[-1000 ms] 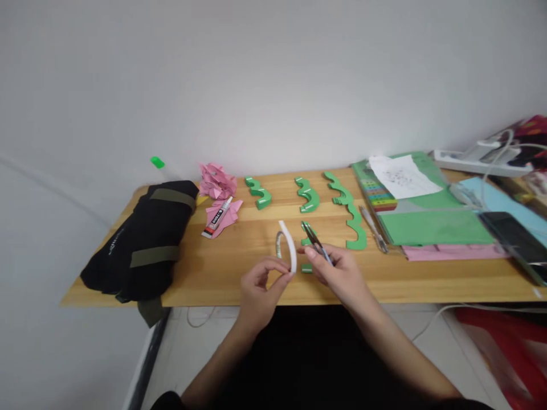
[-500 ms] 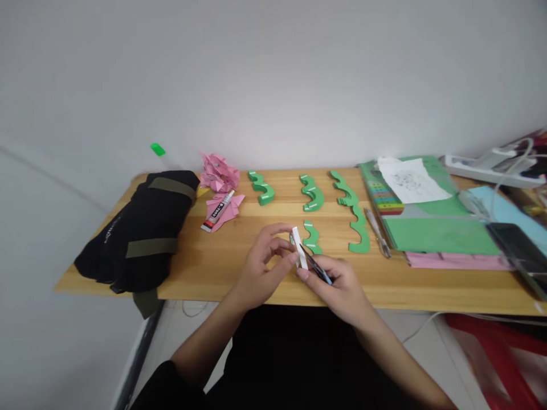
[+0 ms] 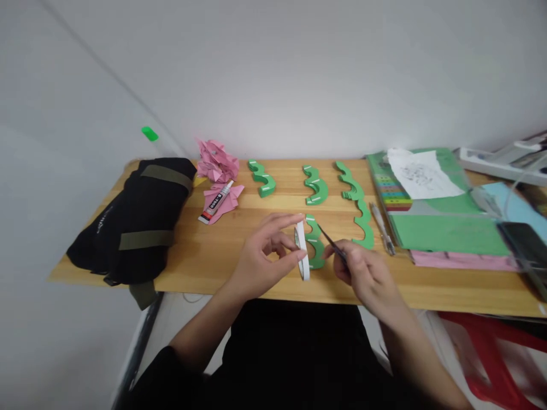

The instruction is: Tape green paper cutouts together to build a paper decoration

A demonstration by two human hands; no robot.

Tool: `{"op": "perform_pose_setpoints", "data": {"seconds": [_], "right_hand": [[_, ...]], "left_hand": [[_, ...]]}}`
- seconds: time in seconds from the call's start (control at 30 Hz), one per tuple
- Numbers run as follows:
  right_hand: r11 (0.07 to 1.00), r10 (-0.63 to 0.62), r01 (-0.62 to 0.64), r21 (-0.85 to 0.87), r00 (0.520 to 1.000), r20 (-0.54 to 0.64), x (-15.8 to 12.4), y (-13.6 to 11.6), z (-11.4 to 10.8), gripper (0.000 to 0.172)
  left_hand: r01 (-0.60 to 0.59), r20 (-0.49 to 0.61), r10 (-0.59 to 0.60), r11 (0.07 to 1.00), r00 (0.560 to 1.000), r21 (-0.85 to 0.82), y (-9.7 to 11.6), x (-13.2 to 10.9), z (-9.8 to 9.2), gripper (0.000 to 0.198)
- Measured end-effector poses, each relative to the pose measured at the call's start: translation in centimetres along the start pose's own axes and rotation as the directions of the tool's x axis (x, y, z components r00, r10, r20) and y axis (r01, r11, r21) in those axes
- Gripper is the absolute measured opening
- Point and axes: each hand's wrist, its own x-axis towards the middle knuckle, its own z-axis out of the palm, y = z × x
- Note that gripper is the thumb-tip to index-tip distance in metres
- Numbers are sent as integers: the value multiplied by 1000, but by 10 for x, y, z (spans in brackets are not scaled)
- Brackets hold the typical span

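Note:
My left hand (image 3: 273,247) pinches a narrow roll of white tape (image 3: 303,256), thumb at its side and fingertip at its top edge. My right hand (image 3: 363,273) is closed on dark scissors (image 3: 332,242) whose thin blades point up and left, apart from the tape. Just behind the roll lies a wavy green cut-out (image 3: 315,250) with white strips on it. Further back are more wavy green pieces: one at the left (image 3: 262,179), one in the middle (image 3: 316,187) and a longer run at the right (image 3: 356,199).
A black bag (image 3: 132,222) lies at the left. Crumpled pink paper (image 3: 217,161) and a glue tube (image 3: 216,203) are beside it. To the right are a pen (image 3: 382,228), a green folder (image 3: 444,228) with white paper (image 3: 427,175), a phone (image 3: 519,245) and a power strip (image 3: 491,162).
My right hand has drawn the scissors away to the right from the tape roll. The left hand still holds the roll, now with its rim lower. The camera view has shifted slightly.

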Motion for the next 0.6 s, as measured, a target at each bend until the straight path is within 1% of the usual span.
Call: {"op": "perform_pose_setpoints", "data": {"seconds": [0.03,0.1,0.13,0.2,0.3,0.43,0.6], "right_hand": [[996,8,-8,-85,1000,4,3,-2,-8,57],[978,19,-6,-210,998,61,11,-7,-24,55],[974,22,2,-226,994,105,15,-9,-30,56],[979,36,6,-203,979,202,25,-13,-39,59],[989,68,-23,-147,947,314,35,-16,-43,63],[993,71,-32,-112,929,363,41,-20,-42,61],[992,54,-10,-126,934,353,42,-24,-42,57]], "left_hand": [[20,3,-20,1000,1000,-4,2,1,0,44],[40,19,-40,999,999,-13,6,2,1,44],[39,29,-38,999,999,-19,8,3,1,44],[30,48,-28,999,998,-30,10,3,2,43],[25,78,-23,999,997,-30,11,3,4,43],[26,127,-24,1000,992,-16,10,4,5,43],[51,158,-44,998,986,-39,10,5,4,44]]}}
